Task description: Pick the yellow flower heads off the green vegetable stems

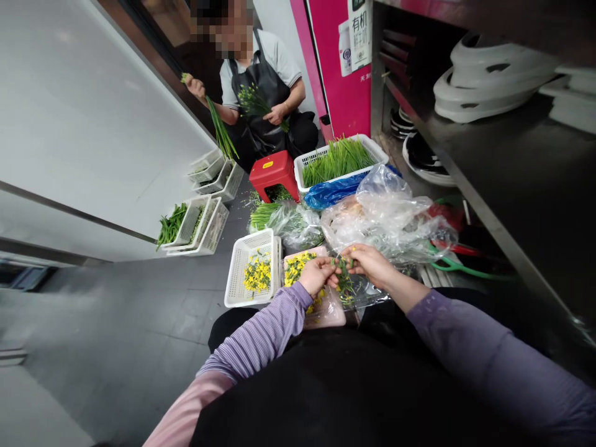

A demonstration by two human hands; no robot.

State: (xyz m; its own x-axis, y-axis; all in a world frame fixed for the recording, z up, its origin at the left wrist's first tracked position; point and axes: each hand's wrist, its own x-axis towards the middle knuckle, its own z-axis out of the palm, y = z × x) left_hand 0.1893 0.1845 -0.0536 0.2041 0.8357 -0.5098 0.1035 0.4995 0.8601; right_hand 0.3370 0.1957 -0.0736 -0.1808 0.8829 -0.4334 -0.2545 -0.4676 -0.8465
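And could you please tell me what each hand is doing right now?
Left hand: closed, apparently pinching green sprigs.
Right hand: fingers curled at the same sprigs; whether they grip any cannot be told.

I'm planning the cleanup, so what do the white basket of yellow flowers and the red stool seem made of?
Basket: probably plastic, fairly matte, judging by its evenly perforated walls. Stool: likely plastic, smooth with slight sheen; it looks molded in one piece.
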